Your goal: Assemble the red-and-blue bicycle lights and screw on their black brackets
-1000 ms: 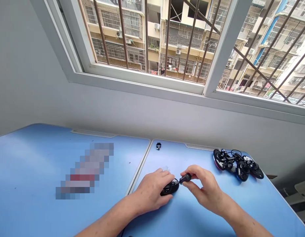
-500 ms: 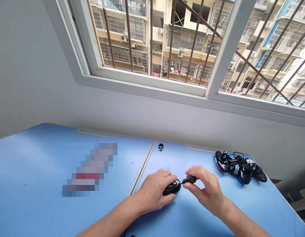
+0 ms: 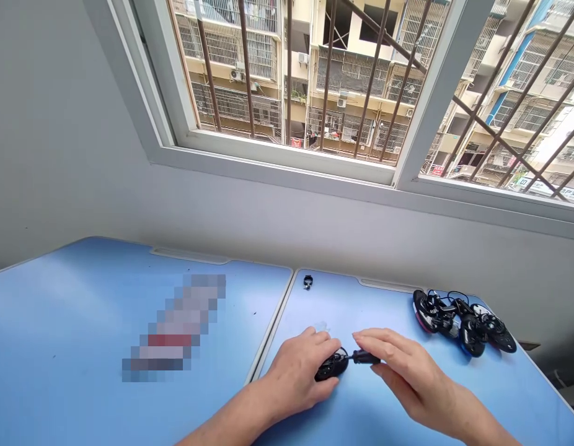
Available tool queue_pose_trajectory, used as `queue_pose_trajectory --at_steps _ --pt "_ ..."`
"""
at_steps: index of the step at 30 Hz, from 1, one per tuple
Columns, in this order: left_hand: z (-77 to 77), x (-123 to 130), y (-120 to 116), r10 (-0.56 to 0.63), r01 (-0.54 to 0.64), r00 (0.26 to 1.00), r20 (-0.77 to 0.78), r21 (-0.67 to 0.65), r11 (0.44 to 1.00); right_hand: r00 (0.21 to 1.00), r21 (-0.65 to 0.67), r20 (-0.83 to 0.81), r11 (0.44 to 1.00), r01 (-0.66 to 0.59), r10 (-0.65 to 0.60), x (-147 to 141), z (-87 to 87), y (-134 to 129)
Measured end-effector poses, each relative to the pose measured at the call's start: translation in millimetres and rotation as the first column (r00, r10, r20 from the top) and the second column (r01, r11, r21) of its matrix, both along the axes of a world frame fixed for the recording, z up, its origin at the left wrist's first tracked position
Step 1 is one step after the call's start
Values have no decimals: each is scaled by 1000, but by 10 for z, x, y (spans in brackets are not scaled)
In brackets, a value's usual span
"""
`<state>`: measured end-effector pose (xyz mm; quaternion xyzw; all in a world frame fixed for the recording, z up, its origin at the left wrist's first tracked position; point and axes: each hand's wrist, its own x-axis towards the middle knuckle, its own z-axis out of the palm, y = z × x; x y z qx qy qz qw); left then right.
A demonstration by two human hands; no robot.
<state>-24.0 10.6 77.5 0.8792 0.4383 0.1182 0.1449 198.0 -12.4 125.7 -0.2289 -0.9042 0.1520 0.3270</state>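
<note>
My left hand (image 3: 305, 365) is closed around a small black rounded device (image 3: 332, 364), pressing it against the blue table. Its fingers cover the device's left side, and a thin black cord seems to lie across its top. On the right, my right hand (image 3: 408, 371) has its fingers fairly straight, with the thumb below. Between them lies what looks like a stubby screwdriver (image 3: 367, 357) with a black handle. It is level, and its thin shaft reaches the device's right end. Exactly where the tip meets the device is too small to make out.
A pile of similar black devices with tangled cords (image 3: 463, 325) lies at the right. A small black clamp-like ring (image 3: 308, 282) sits near the back edge. A seam (image 3: 275, 319) divides the blue tabletop (image 3: 82, 322). A blurred long item (image 3: 180, 328) lies left.
My right fingers have straightened and loosened from a pinch around the screwdriver, which now lies more level. My left hand still holds the device. The whole view has shifted slightly.
</note>
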Motion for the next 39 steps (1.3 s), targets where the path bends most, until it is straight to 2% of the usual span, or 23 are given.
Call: queue_pose_trajectory --at_steps 6,14,19,22,26,32,36,39 --pt "-88 2 10 -1 1 1000 3 16 1000 998 41 -54 999 -9 11 -27 -45 16" --pt "-191 -7 24 -12 11 1000 27 19 1000 999 68 -23 997 47 -46 3 -168 39" --pt "-202 -19 24 -32 32 999 12 29 999 992 94 -32 987 126 -124 -38 -227 13" --pt "-183 -21 35 -23 22 1000 18 49 999 978 137 -105 971 194 -180 -78 -223 7" --pt "-143 -18 50 -65 64 997 30 46 997 956 189 -192 947 259 -223 -77 -220 56" --pt "-107 -14 25 -64 61 997 43 62 996 970 215 -175 955 205 -168 -55 -158 103" --pt "-98 -21 23 -71 66 996 55 81 995 986 144 -126 981 126 -108 -42 -82 81" --pt "-91 -24 24 -66 63 996 63 61 996 985 73 -148 993 97 -85 -21 -77 83"
